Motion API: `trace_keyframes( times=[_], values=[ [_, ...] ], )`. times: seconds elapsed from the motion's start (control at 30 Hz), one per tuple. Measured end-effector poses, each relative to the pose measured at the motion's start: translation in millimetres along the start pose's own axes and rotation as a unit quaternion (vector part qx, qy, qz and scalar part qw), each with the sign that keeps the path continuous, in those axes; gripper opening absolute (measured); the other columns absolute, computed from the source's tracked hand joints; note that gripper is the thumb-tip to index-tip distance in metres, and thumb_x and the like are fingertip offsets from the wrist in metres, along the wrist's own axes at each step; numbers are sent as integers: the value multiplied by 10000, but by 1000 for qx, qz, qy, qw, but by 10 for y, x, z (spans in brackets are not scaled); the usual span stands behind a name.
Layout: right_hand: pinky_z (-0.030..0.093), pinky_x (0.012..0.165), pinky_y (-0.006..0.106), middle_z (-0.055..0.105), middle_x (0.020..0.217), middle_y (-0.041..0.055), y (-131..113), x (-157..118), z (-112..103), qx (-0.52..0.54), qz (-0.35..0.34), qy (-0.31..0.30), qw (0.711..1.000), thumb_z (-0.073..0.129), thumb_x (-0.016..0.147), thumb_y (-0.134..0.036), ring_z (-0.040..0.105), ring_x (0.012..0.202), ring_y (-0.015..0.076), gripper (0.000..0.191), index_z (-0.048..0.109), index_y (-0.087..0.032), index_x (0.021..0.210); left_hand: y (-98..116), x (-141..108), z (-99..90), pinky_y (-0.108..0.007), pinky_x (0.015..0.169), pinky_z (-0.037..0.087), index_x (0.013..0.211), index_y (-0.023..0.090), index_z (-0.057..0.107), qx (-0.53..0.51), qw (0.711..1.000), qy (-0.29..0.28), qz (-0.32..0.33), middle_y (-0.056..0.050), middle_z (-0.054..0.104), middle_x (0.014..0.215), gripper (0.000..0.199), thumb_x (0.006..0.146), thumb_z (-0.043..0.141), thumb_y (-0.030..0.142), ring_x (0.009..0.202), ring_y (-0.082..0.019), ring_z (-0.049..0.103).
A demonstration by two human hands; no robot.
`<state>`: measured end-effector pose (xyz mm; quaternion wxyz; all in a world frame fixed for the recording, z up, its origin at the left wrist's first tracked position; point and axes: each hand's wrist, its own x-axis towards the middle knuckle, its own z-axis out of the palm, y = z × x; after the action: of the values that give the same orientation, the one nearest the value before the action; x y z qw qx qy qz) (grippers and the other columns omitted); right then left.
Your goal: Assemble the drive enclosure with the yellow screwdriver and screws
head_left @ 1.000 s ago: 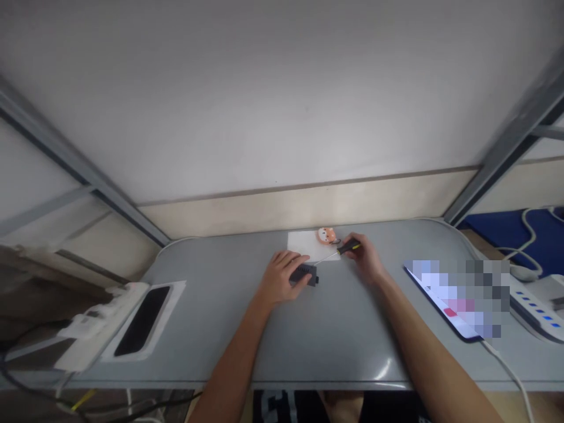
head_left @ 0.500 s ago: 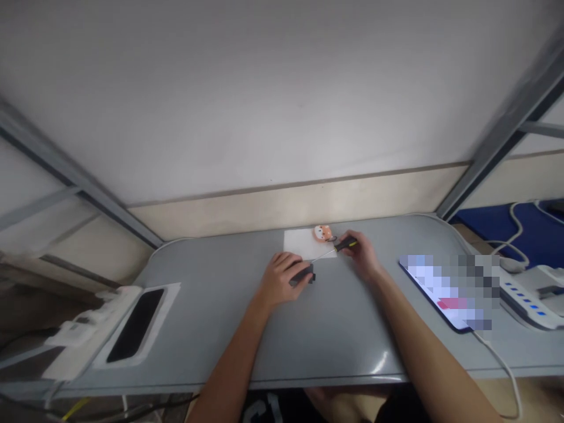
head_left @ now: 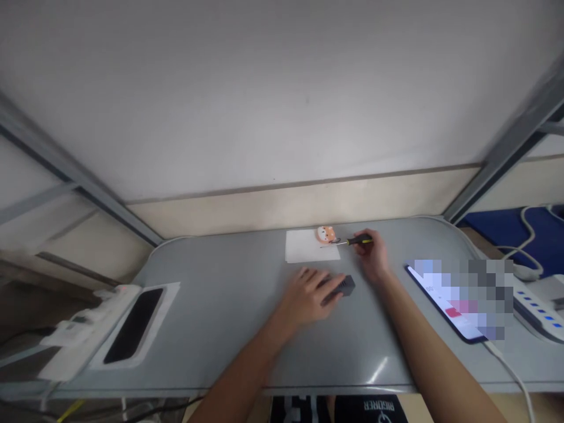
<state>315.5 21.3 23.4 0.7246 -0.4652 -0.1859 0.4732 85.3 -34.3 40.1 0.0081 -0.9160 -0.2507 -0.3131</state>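
Observation:
A small dark grey block [head_left: 347, 286] with slots on top is gripped by my left hand [head_left: 311, 295], low over the grey tabletop; the hand is slightly blurred and covers the block's left part. My right hand [head_left: 372, 258] is closed around the black and yellow handle of a screwdriver [head_left: 360, 239]. The screwdriver's thin shaft points left across white paper [head_left: 304, 245], clear of the block. An orange and white animal-faced item [head_left: 326, 234] with a dark loop sits at the paper's upper right, just behind the shaft.
At the left, a black phone [head_left: 134, 326] lies on white paper beside a white power strip [head_left: 83, 335]. A lit phone [head_left: 449, 302] with a cable lies right of my right arm. Farther right is another power strip [head_left: 535, 308]. A wall [head_left: 291, 202] runs along the back.
My left hand has moved right and nearer to me with the block. The screwdriver, earlier with its tip at the block, has shifted right and now lies more level, away from it.

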Motion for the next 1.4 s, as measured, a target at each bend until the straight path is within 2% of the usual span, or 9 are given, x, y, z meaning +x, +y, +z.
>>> trace_keyframes(
  times=[0.17,0.3,0.43,0.53,0.73,0.93,1.07,1.3,1.4],
  values=[
    [268,437,251,591,553,-5,-44,10,-22,-4,-5,14,1000,678,709,-452,439,460,86,269,700,-184,709,-331,-38,-130,-363,929,546,1235,259,658,-224,961,-18,-159,-65,718,1143,295,941,667,274,1039,-210,685],
    [266,430,256,578,546,-4,-87,12,-34,-5,-13,24,1000,668,698,-452,419,457,92,268,700,-187,698,-595,-101,-103,-325,885,556,1037,209,685,-301,914,32,-270,-49,743,1035,183,886,734,301,963,-194,702],
    [339,451,252,620,619,16,-128,0,-36,-47,-34,52,997,652,694,-472,498,520,122,276,694,-201,676,-746,-160,-44,-302,775,551,949,195,706,-292,910,4,-295,-32,748,908,185,954,662,374,841,-182,696],
    [404,498,263,604,637,15,-213,-114,-25,-124,-119,37,984,614,747,-463,543,578,146,281,672,-211,636,-766,-182,-6,-289,727,540,927,196,707,-261,925,-21,-276,-16,737,849,249,1012,580,393,771,-169,674],
    [344,525,293,510,534,0,-292,-715,-50,-266,-329,-86,902,525,862,-294,479,523,138,339,551,-220,532,-725,-172,65,-325,825,546,902,200,696,-149,963,-2,-225,-33,701,881,182,1009,561,261,858,-186,664],
    [300,520,311,490,481,-2,-114,-1071,-49,-364,-482,-175,778,510,882,-202,420,465,132,357,494,-223,525,-711,-169,98,-327,858,542,931,206,688,-151,966,-7,-210,-31,716,906,139,999,567,214,874,-182,673],
    [326,526,310,515,500,6,-57,-1056,-25,-366,-468,-158,789,507,890,-216,450,477,142,349,519,-228,541,-689,-142,85,-332,845,539,894,200,674,-145,970,7,-193,-33,706,879,158,994,552,192,857,-182,659],
    [358,543,318,538,527,12,30,-1021,-122,-311,-393,-95,860,503,921,-318,487,509,160,386,569,-236,550,-651,-92,13,-352,850,523,878,203,660,-124,978,48,-158,-36,685,850,192,1014,525,204,863,-187,630],
    [367,553,319,550,536,13,30,-1013,-120,-330,-373,-79,863,512,898,-315,497,523,163,363,582,-237,550,-647,-87,5,-350,838,520,878,207,661,-117,980,63,-148,-35,676,832,202,1020,519,221,845,-185,622]
  ],
)
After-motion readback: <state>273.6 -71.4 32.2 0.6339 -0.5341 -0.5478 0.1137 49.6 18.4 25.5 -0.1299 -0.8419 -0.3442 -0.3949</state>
